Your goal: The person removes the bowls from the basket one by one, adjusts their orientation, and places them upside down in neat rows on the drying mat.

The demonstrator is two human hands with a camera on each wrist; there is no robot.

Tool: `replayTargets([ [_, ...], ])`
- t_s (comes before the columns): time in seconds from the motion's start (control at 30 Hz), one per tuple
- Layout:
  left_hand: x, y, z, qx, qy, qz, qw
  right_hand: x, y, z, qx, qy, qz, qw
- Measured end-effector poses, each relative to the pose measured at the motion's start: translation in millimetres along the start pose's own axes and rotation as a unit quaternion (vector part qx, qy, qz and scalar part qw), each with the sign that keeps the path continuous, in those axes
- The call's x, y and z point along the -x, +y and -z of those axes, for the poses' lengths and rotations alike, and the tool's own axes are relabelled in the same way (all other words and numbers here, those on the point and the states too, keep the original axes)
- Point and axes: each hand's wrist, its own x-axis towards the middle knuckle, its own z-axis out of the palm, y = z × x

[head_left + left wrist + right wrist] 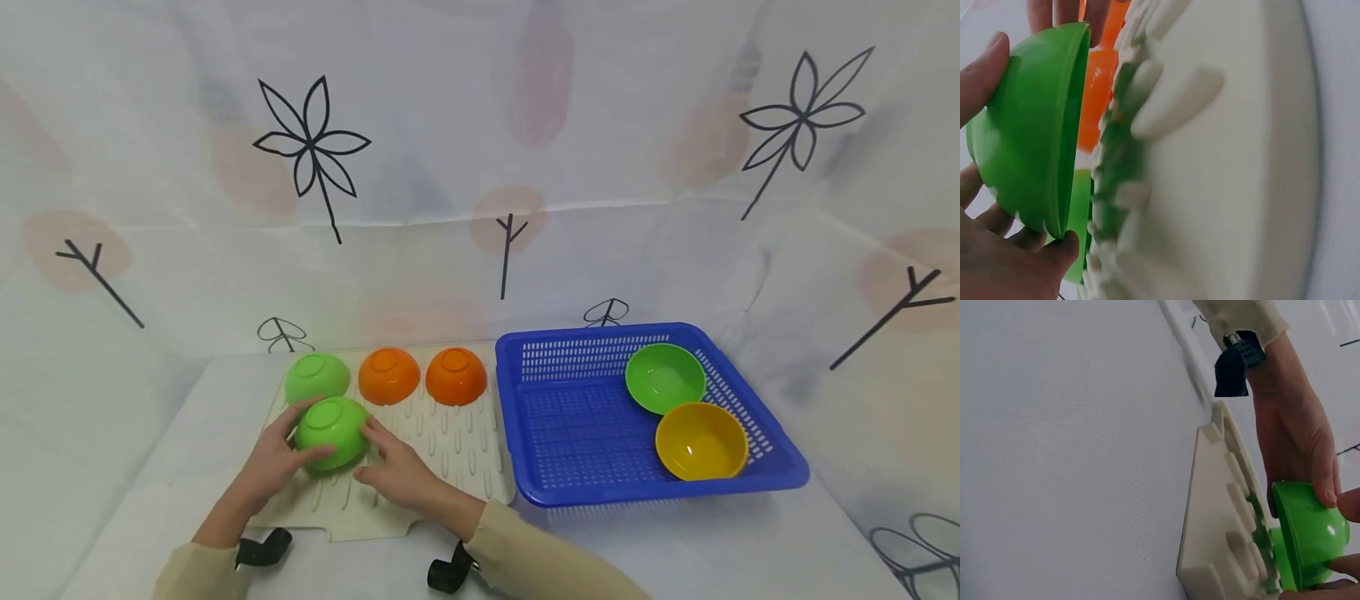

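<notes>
Both hands hold a light green bowl (332,432), upside down, over the front left of a cream ribbed board (450,454). My left hand (272,458) grips its left side, thumb at the front. On the right side, the fingertips of my right hand (401,471) are against the bowl wall. In the left wrist view the green bowl (1029,131) has its rim just above the board's ridges. Behind it on the board are another upturned green bowl (316,377) and two upturned orange bowls (388,377), in a row.
Right of the board stands a blue plastic basket (525,487). Inside its right part lie a green bowl (666,379) and a yellow bowl (702,442), both mouth up. A patterned white cloth (442,275) hangs behind the white table (172,467).
</notes>
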Motion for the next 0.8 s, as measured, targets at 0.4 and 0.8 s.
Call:
replayTargets([
  [0.4,1.1,-7.4,16.1,-0.017,-0.012,0.027,0.9994,-9,2,-7,0.029,-0.052,0.024,0.998],
  [0.8,1.6,-16.7,29.7,-0.017,-0.021,0.05,0.9984,-18,2,-18,0.05,-0.086,0.031,0.995],
])
